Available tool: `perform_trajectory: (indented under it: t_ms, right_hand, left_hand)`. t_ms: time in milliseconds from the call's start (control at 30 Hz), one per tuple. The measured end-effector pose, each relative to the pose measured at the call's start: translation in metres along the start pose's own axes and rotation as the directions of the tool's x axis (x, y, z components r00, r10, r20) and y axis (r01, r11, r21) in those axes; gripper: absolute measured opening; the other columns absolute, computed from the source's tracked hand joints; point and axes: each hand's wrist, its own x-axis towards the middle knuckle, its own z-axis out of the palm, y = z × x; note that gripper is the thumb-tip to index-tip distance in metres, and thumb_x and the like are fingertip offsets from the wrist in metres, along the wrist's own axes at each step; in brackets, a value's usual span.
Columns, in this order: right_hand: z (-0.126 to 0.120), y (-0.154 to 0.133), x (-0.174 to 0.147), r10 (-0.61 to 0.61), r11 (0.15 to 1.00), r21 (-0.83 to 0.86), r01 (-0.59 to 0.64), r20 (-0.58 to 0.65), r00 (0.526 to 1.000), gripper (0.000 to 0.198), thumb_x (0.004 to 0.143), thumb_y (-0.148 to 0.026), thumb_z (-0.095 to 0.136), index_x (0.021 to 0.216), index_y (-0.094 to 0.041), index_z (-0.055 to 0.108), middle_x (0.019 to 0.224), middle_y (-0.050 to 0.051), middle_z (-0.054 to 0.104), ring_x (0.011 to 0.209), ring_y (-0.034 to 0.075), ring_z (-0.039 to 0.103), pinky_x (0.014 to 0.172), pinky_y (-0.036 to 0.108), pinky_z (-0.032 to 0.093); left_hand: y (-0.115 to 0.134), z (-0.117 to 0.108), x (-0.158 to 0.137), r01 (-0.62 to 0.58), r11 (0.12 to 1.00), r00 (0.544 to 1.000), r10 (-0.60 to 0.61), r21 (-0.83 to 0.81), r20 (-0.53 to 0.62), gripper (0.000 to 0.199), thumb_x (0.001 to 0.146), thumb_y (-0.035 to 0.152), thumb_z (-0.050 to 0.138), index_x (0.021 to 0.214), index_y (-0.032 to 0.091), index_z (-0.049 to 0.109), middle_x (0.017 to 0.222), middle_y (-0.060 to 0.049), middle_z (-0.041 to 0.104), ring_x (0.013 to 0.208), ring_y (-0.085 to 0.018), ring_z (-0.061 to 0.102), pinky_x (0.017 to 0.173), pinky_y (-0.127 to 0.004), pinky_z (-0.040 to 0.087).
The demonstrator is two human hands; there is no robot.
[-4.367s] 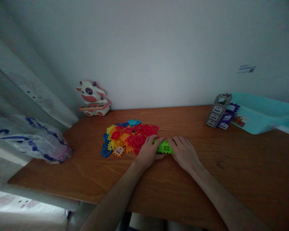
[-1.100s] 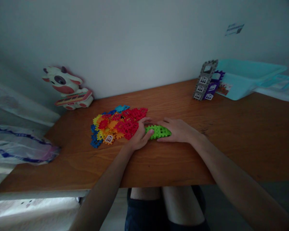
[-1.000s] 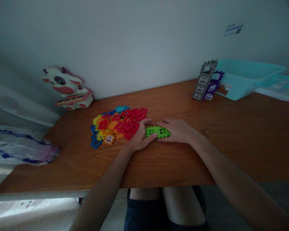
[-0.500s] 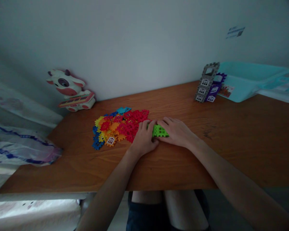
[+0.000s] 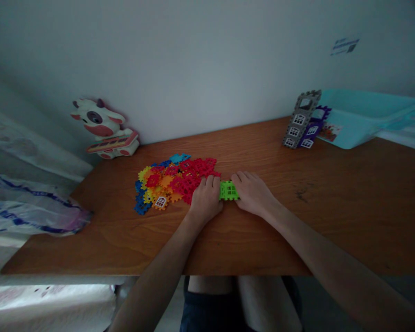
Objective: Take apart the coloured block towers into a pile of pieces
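Between my two hands lies a bright green interlocking building piece [image 5: 229,190] with a window grid and toothed edges. My left hand [image 5: 206,199] is closed on its left end, fingers curled over the far side and thumb mostly hidden. On the right end, my right hand [image 5: 251,192] grips it the same way. The ends of the green piece are covered by my fingers. Just left of my left hand spreads a pile of red, orange, yellow and blue building pieces [image 5: 166,180], one orange piece [image 5: 161,202] bearing a white window.
A grey tower of joined pieces [image 5: 300,121] and a purple one [image 5: 313,128] stand by a turquoise bin [image 5: 359,122] at the back right. A toy cow with keyboard [image 5: 105,131] sits back left. A plastic bag [image 5: 34,207] lies at the table's left edge.
My left fingers have drawn back toward the green piece's left end and my right fingers have shifted, so more of its middle shows. The camera view has turned slightly left.
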Motion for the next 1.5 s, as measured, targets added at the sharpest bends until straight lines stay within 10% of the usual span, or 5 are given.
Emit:
perform_trajectory:
  t_ms: [567, 767, 1033, 1267, 1500]
  right_hand:
    - [0.014, 0.014, -0.001, 0.098, 0.594, 0.802, -0.068, 0.012, 0.995, 0.026, 0.080, -0.025, 0.063, 0.105, -0.022, 0.056, 0.099, 0.005, 0.070, 0.087, 0.023, 0.065, 0.076, 0.037, 0.051]
    - [0.016, 0.025, 0.004, 0.364, 0.627, 0.732, -0.266, 0.027, 0.931, 0.014, 0.087, -0.033, 0.058, 0.094, -0.022, 0.053, 0.084, 0.003, 0.066, 0.075, 0.022, 0.062, 0.065, 0.034, 0.048]
    - [0.009, 0.023, -0.005, 0.021, 0.667, 0.740, 0.087, -0.136, 0.990, 0.046, 0.073, -0.029, 0.070, 0.116, -0.021, 0.055, 0.109, 0.008, 0.064, 0.095, 0.025, 0.061, 0.085, 0.041, 0.050]
    - [0.007, 0.013, -0.002, 0.068, 0.421, 0.905, -0.064, 0.038, 0.997, 0.041, 0.087, -0.048, 0.061, 0.120, -0.023, 0.057, 0.109, 0.007, 0.068, 0.097, 0.024, 0.064, 0.084, 0.039, 0.053]
    - [0.007, 0.009, 0.004, 0.157, 0.376, 0.902, -0.211, 0.163, 0.974, 0.033, 0.079, -0.051, 0.071, 0.085, -0.020, 0.065, 0.076, 0.001, 0.064, 0.069, 0.018, 0.058, 0.062, 0.030, 0.048]
  left_hand:
    - [-0.012, 0.013, 0.000, 0.002, 0.744, 0.999, -0.037, -0.668, -0.038, 0.026, 0.065, 0.019, 0.059, 0.083, 0.024, 0.040, 0.075, 0.001, 0.057, 0.067, -0.019, 0.056, 0.059, -0.029, 0.039]
    - [-0.014, 0.016, 0.000, 0.018, 0.839, 0.992, -0.082, -0.543, -0.095, 0.024, 0.071, 0.018, 0.059, 0.085, 0.024, 0.041, 0.080, -0.002, 0.057, 0.073, -0.021, 0.058, 0.064, -0.032, 0.044]
    - [-0.019, 0.016, -0.001, -0.076, 0.961, 0.990, 0.042, -0.266, -0.134, 0.035, 0.072, 0.013, 0.060, 0.103, 0.021, 0.047, 0.103, -0.011, 0.060, 0.098, -0.029, 0.060, 0.084, -0.042, 0.053]
    - [-0.022, 0.016, 0.001, -0.064, 0.972, 0.985, 0.026, -0.227, -0.168, 0.032, 0.076, 0.013, 0.059, 0.106, 0.020, 0.048, 0.102, -0.010, 0.059, 0.099, -0.029, 0.059, 0.086, -0.044, 0.053]
    - [-0.019, 0.021, -0.001, -0.121, 0.907, 0.969, 0.020, -0.403, -0.245, 0.038, 0.073, 0.014, 0.061, 0.107, 0.021, 0.048, 0.102, -0.008, 0.060, 0.096, -0.026, 0.060, 0.083, -0.039, 0.053]
